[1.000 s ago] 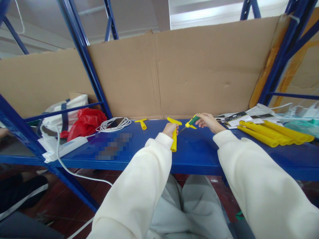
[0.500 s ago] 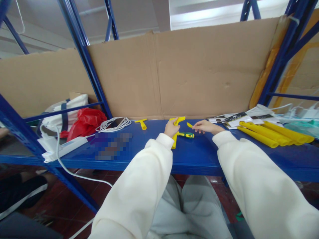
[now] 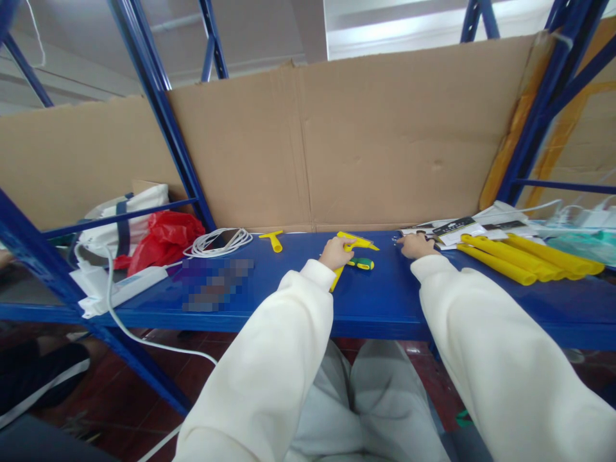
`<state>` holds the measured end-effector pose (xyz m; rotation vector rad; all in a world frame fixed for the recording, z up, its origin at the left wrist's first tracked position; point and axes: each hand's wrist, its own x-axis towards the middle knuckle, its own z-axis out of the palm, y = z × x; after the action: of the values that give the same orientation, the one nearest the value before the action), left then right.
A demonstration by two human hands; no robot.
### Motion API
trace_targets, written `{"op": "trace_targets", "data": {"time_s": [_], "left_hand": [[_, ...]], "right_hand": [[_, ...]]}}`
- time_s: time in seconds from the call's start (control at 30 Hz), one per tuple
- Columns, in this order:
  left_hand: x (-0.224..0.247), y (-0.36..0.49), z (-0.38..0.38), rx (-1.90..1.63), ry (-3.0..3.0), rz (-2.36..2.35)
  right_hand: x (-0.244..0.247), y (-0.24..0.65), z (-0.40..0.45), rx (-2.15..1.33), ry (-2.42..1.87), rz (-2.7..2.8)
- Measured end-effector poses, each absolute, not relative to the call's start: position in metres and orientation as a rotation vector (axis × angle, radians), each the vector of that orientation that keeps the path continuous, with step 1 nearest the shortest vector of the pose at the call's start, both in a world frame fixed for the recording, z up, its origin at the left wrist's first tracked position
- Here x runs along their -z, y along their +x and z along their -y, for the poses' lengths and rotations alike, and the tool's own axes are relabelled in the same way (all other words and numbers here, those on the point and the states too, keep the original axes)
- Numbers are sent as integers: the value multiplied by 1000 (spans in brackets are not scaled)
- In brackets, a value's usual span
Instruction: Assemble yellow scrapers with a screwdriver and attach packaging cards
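My left hand (image 3: 335, 253) is closed around a yellow T-shaped plastic handle (image 3: 338, 280) just above the blue shelf. A small yellow piece (image 3: 369, 244) lies at the right end of its crossbar; whether it is fixed there, I cannot tell. Right beside that hand rests a green-and-yellow screwdriver (image 3: 362, 264), its shaft end hidden behind the handle. Over by the packets, my right hand (image 3: 416, 246) reaches down to the shelf with its fingers drawn together. Tiny bits show at those fingertips, too small to name.
Another yellow T-shaped piece (image 3: 274, 240) lies near the cardboard back wall (image 3: 385, 141). Several yellow tubes (image 3: 500, 262) and printed packets (image 3: 459, 232) are on the right. Coiled white cable (image 3: 196, 247), a red bag (image 3: 166, 237) and a power strip (image 3: 139, 282) sit left.
My right hand has left the small yellow piece and moved right, down to the shelf by the packets. That piece is now at the T-shaped handle, which my left hand has tilted.
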<state>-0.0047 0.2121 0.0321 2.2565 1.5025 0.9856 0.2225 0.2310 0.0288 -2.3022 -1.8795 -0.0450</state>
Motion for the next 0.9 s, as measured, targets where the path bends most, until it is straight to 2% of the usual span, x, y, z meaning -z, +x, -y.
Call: {"op": "trace_targets", "data": {"time_s": [0.43, 0.9], "left_hand": [[-34, -5, -209, -959, 2266, -1500], [-34, -3, -208, -951, 2254, -1500]], "right_hand": [[-2, 240, -257, 54, -2216, 1857], [-2, 240, -267, 178, -2172, 1997]]}}
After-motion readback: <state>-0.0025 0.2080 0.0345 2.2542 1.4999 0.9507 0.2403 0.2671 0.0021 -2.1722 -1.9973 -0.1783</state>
